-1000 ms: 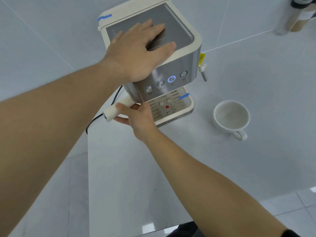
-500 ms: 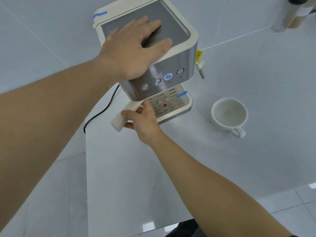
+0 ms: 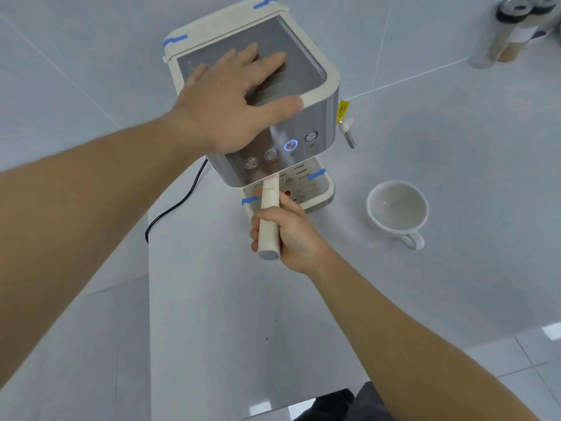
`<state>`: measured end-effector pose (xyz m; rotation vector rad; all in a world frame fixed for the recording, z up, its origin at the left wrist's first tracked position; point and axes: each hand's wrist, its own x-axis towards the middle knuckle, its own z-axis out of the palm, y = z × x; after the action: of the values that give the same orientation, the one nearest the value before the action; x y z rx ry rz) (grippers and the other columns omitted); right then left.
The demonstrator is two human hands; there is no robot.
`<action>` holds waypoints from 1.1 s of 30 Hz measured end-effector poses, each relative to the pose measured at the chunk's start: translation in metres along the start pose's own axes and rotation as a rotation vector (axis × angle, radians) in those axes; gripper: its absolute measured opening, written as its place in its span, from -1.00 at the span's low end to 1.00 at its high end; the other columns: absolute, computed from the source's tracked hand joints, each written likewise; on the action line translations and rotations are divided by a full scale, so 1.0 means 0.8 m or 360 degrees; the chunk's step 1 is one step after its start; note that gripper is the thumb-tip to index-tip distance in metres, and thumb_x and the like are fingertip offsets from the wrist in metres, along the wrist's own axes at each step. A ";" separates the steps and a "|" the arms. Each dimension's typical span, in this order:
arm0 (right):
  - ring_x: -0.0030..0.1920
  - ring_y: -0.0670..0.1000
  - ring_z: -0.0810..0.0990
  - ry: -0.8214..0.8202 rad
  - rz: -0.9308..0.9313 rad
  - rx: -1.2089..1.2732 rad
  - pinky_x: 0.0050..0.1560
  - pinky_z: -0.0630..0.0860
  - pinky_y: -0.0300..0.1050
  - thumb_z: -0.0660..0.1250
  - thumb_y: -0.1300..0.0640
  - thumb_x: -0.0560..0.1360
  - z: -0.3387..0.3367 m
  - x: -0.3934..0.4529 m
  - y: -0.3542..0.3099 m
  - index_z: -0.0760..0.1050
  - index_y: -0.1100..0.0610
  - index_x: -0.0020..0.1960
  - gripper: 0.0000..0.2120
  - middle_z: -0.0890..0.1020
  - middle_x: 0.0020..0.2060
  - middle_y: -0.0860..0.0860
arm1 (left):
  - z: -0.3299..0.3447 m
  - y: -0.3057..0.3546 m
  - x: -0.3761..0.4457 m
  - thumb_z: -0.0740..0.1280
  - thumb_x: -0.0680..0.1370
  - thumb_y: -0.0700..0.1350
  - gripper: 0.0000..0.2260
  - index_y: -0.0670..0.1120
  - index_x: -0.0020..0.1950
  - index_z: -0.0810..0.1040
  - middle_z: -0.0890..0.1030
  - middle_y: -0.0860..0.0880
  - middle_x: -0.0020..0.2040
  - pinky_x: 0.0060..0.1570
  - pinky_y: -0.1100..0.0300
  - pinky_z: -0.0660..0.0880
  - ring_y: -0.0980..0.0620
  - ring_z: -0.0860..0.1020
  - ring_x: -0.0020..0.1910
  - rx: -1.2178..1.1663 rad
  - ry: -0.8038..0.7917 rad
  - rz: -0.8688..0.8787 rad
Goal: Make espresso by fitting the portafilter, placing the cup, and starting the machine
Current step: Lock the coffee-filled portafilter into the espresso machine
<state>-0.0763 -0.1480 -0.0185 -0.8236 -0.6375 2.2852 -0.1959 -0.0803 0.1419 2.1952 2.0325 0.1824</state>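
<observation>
A cream and steel espresso machine [image 3: 306,86] stands at the table's far side, one button [image 3: 290,145] lit blue. My left hand [image 3: 233,98] lies flat on its top, fingers spread. My right hand [image 3: 288,230] grips the cream handle of the portafilter [image 3: 269,205], which points straight toward me from under the machine's front. The portafilter's head is hidden beneath the machine, above the drip tray [image 3: 315,189]. An empty white cup [image 3: 397,209] stands on the table to the right of the machine, handle toward me.
A black power cord [image 3: 179,202] runs off the table's left edge. A steam wand [image 3: 348,133] with a yellow tag sticks out of the machine's right side. Cylindrical containers [image 3: 513,28] stand at the far right. The table's [image 3: 243,314] near and left edges are close by.
My right hand has swung the portafilter handle from pointing left to pointing straight toward me. The left hand has stayed pressed on the machine's top.
</observation>
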 end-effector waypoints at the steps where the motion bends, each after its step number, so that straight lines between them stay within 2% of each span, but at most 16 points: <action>1: -0.43 0.09 0.52 -0.0006 0.0022 -0.0023 -0.39 0.55 -0.08 0.32 0.28 0.45 -0.002 -0.003 -0.003 0.49 0.06 0.18 -0.68 0.52 -0.36 0.11 | 0.000 -0.001 -0.001 0.04 0.37 0.50 -0.23 0.27 0.55 0.16 0.19 0.01 0.62 0.50 -0.24 0.06 -0.05 0.11 0.59 0.0039 -0.0015 0.0000; 5: -0.46 0.09 0.50 0.0053 0.0087 -0.0256 -0.41 0.52 -0.08 0.25 0.12 0.61 -0.021 -0.014 -0.025 0.48 0.06 0.08 -0.92 0.52 -0.39 0.10 | 0.001 -0.003 -0.001 0.04 0.31 0.56 -0.19 0.33 0.54 0.12 0.11 0.01 0.64 0.51 -0.26 -0.01 -0.07 0.04 0.62 0.0065 -0.0042 0.0008; 10: -0.47 0.08 0.48 0.0032 0.0194 -0.0512 -0.42 0.50 -0.07 0.22 0.02 0.63 -0.039 -0.019 -0.050 0.50 0.03 0.05 -0.88 0.51 -0.38 0.10 | 0.001 -0.005 0.001 0.01 0.32 0.56 -0.20 0.32 0.53 0.14 0.18 0.01 0.62 0.47 -0.29 0.05 -0.10 0.14 0.58 0.0112 -0.0036 0.0019; 15: -0.46 0.09 0.50 -0.0099 0.0368 -0.0519 -0.43 0.50 -0.08 0.22 0.05 0.63 -0.049 -0.018 -0.067 0.44 0.04 0.23 -0.80 0.53 -0.41 0.08 | 0.001 -0.004 -0.002 0.03 0.32 0.55 -0.21 0.34 0.53 0.13 0.14 0.02 0.63 0.49 -0.29 0.01 -0.12 0.08 0.60 0.0098 -0.0055 0.0003; 18: -0.44 0.10 0.51 -0.0158 0.0420 -0.0512 -0.41 0.52 -0.06 0.22 0.06 0.63 -0.051 -0.018 -0.073 0.43 0.03 0.25 -0.80 0.53 -0.40 0.09 | 0.000 -0.003 -0.003 0.04 0.32 0.54 -0.21 0.35 0.53 0.11 0.11 0.04 0.64 0.51 -0.26 -0.01 -0.10 0.05 0.61 0.0086 -0.0070 -0.0011; 23: -0.41 0.11 0.52 -0.0179 0.0428 -0.0491 -0.38 0.53 -0.04 0.24 0.11 0.63 -0.052 -0.020 -0.074 0.47 0.02 0.20 -0.84 0.54 -0.37 0.11 | 0.000 -0.002 -0.005 0.08 0.32 0.53 -0.23 0.37 0.53 0.11 0.11 0.05 0.64 0.54 -0.18 -0.06 -0.07 0.04 0.61 0.0046 -0.0065 -0.0048; 28: -0.38 0.09 0.55 -0.0177 0.0433 -0.0511 -0.34 0.56 -0.02 0.26 0.18 0.62 -0.056 -0.028 -0.077 0.50 0.13 0.09 -0.92 0.57 -0.34 0.09 | -0.001 -0.003 -0.006 0.07 0.34 0.53 -0.23 0.35 0.53 0.13 0.12 0.04 0.64 0.53 -0.18 -0.03 -0.06 0.05 0.61 0.0034 -0.0058 -0.0053; 33: -0.32 0.09 0.62 -0.0088 0.0443 -0.0660 -0.25 0.62 0.00 0.28 0.19 0.61 -0.050 -0.038 -0.085 0.53 0.17 0.05 -0.92 0.60 -0.26 0.11 | -0.002 -0.003 -0.007 0.08 0.36 0.52 -0.25 0.32 0.53 0.16 0.14 0.02 0.64 0.53 -0.19 0.00 -0.06 0.07 0.61 0.0005 -0.0048 -0.0042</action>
<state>-0.0035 -0.1131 0.0072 -1.1022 -1.1069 2.4675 -0.1988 -0.0859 0.1429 2.1584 2.0461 0.1428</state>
